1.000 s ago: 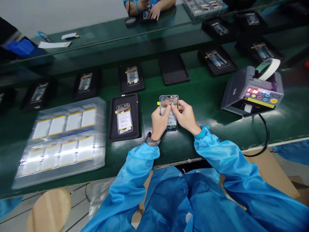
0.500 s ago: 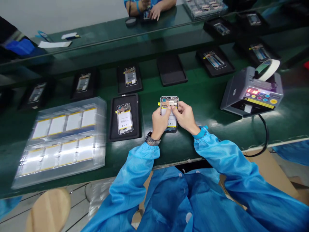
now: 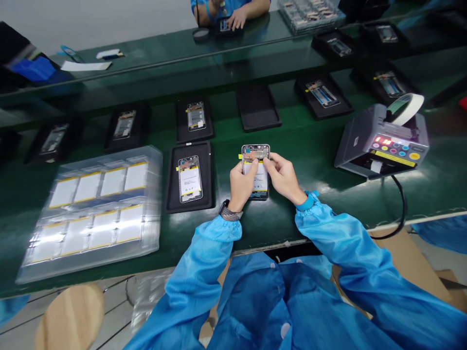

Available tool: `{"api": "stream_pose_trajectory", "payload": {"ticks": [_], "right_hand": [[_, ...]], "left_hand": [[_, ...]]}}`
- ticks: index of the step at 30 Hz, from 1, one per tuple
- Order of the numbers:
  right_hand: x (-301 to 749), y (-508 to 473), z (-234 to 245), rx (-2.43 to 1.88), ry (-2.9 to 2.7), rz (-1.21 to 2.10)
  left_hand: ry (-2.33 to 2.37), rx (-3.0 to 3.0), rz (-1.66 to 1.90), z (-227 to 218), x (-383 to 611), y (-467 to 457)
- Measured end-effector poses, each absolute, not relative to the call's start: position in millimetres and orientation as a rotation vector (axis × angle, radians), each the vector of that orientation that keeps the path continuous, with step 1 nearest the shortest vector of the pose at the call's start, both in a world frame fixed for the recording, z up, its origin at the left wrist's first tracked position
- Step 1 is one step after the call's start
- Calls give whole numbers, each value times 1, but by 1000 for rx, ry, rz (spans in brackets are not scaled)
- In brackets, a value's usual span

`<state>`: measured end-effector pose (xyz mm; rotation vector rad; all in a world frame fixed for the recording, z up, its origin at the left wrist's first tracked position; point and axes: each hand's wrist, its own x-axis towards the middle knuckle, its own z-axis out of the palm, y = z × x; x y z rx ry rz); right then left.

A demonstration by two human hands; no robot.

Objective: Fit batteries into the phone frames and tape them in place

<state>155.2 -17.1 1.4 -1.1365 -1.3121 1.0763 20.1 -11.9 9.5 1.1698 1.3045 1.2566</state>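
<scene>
An opened smartphone (image 3: 260,183) with its white battery and circuit parts showing lies between my hands, just above the green bench. My left hand (image 3: 241,183) grips its left edge, the thumb resting across the upper end of the battery. On the other side my right hand (image 3: 283,178) is closed on the right edge, its thumb by the upper right circuit parts. The fingers beneath the phone are hidden. A second opened phone (image 3: 190,181) rests in a black tray (image 3: 208,194) to the left of my left hand.
A clear plastic tray (image 3: 155,204) of white batteries stands on the left. To the right sits a tape dispenser (image 3: 359,138) with a cable. Black trays, one a bare tray (image 3: 258,109), line the back. Across the bench a person's hand (image 3: 238,18) works on a phone.
My right thumb has drawn back to the right, away from the phone's middle, and the right hand has shifted slightly right. My left hand still holds the phone.
</scene>
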Motion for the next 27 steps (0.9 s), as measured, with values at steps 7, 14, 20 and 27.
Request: {"api": "stream_pose_trajectory", "payload": {"ticks": [7,14,20,27], "right_hand": [[154,-21,5,-1162,-1345,978],[151,-25,9,-1140,-1381,949],[152,-26,11,-1122,-1402,972],[151,-35,20,-1133,-1535,758]], "left_hand": [[1264,1230,1307,11,22,-14],[1285,1241,1328,14,22,-17],[1236,1201,1318,13,20,-15],[1021,1054,1223,6,18,-13]]}}
